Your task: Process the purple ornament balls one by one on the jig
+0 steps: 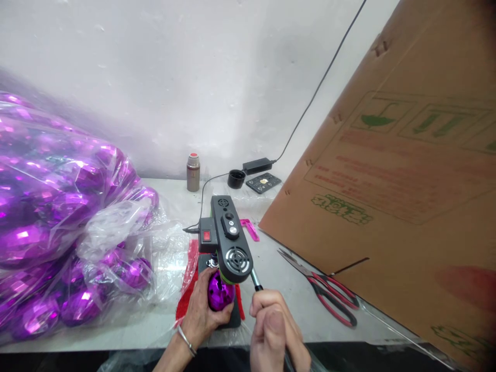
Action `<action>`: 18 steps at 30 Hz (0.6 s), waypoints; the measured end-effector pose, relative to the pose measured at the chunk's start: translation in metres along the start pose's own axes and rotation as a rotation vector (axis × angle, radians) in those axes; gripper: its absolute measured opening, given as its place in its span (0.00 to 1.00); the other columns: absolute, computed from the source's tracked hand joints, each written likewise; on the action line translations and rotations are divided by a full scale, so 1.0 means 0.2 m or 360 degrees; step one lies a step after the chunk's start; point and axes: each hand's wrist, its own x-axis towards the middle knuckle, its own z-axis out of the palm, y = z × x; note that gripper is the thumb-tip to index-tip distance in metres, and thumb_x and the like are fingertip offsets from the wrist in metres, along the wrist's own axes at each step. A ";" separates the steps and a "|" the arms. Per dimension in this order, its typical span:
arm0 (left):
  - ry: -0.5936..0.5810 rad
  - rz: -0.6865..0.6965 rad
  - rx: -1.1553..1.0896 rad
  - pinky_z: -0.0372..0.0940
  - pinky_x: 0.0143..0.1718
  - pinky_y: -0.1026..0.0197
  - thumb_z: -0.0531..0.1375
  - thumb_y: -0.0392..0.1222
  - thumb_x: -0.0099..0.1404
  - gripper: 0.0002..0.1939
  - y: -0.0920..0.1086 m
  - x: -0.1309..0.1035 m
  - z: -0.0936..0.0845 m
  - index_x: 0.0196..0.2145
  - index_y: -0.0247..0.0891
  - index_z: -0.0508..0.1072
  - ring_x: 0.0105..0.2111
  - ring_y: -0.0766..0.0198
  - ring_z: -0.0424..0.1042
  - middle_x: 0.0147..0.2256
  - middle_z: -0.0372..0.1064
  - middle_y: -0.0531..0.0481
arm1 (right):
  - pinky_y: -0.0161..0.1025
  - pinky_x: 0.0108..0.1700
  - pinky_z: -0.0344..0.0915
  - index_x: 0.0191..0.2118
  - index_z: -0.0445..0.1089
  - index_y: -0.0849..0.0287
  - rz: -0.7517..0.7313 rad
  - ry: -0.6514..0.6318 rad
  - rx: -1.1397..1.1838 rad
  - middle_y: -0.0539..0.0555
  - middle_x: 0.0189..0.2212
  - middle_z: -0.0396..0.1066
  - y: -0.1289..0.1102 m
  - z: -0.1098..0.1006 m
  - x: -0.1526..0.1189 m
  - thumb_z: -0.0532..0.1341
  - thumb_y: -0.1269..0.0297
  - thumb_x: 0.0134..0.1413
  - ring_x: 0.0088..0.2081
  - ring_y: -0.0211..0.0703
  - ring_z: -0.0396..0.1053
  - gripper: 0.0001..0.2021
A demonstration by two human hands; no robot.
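Observation:
A shiny purple ball (221, 292) sits under the front end of a black machine (233, 237) with round vents and a red switch. My left hand (202, 307) is wrapped round the ball from the left and below, a bracelet on its wrist. To the right, my right hand (277, 326) is closed on a metal lever (256, 279) with a dark grip, which reaches up to the machine's side. Red cloth (188, 295) lies beneath the machine's dark base.
Clear plastic bags of purple balls (58, 196) fill the left. Red-handled scissors (333, 294) lie right, beside a large cardboard box (387, 181). Behind stand a bottle (192, 173), a black cup (236, 179), a power adapter (258, 166) and a dark flat case (263, 183).

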 end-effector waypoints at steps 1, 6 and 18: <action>0.0001 0.0015 0.0005 0.79 0.49 0.45 0.70 0.42 0.54 0.34 -0.01 0.00 0.00 0.58 0.38 0.71 0.45 0.47 0.81 0.46 0.79 0.43 | 0.36 0.25 0.56 0.22 0.59 0.56 0.0003 0.0010 0.0008 0.46 0.18 0.61 0.00 0.00 0.00 0.54 0.69 0.76 0.21 0.34 0.65 0.24; -0.0002 0.0040 0.0038 0.79 0.50 0.41 0.70 0.43 0.52 0.36 -0.04 -0.01 0.02 0.59 0.37 0.69 0.47 0.43 0.81 0.49 0.78 0.39 | 0.36 0.25 0.55 0.21 0.58 0.56 -0.0025 0.0044 0.0023 0.45 0.16 0.58 0.01 0.02 -0.01 0.54 0.69 0.75 0.21 0.35 0.64 0.24; 0.0052 0.0118 0.0009 0.77 0.55 0.39 0.72 0.42 0.52 0.40 -0.07 -0.01 0.05 0.62 0.38 0.68 0.53 0.41 0.80 0.55 0.77 0.37 | 0.35 0.23 0.53 0.20 0.55 0.56 -0.0045 0.0174 0.0017 0.44 0.15 0.52 -0.02 0.06 0.03 0.55 0.67 0.76 0.20 0.34 0.60 0.27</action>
